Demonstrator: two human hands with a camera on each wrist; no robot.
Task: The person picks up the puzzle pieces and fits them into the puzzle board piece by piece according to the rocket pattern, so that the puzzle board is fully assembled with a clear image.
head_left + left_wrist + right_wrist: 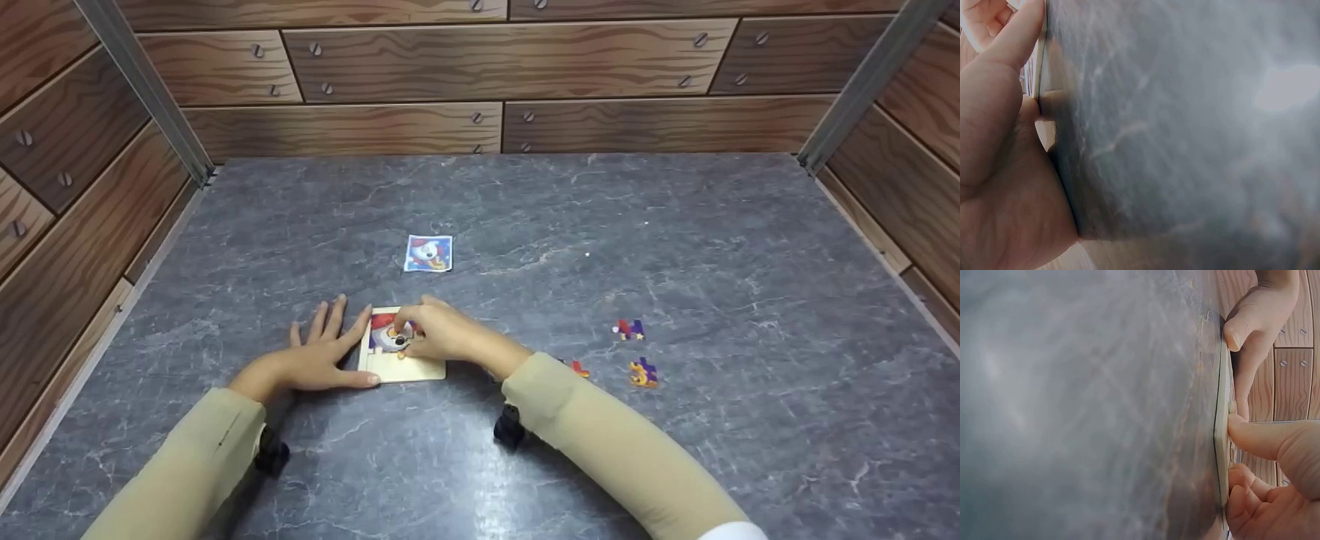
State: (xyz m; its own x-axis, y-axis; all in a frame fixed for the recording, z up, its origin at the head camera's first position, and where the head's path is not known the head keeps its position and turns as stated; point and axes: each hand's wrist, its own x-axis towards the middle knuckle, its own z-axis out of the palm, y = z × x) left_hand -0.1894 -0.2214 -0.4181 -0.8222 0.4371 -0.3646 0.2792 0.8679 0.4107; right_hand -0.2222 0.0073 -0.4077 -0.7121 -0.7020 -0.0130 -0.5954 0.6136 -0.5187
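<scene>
A small wooden jigsaw tray [405, 369] lies on the table, its upper part filled with puzzle pieces showing a white dog in a red hat. Bare pale wood shows along its lower part. My left hand [319, 362] is spread at the tray's left side, index finger and thumb touching its edge. Over the tray's upper right, my right hand [444, 334] pinches a puzzle piece [401, 341] between thumb and curled fingers, down at the picture. In the right wrist view, the thumb [1258, 437] and fingertips press close to the tray's face. The fingers partly hide the piece.
A small picture card [428, 253] with the same dog lies beyond the tray. To the right are loose puzzle pieces: a red and purple one [630, 329], a yellow and purple one [643, 373], and a red one [580, 368] partly behind the right sleeve. Wood-patterned walls enclose the table.
</scene>
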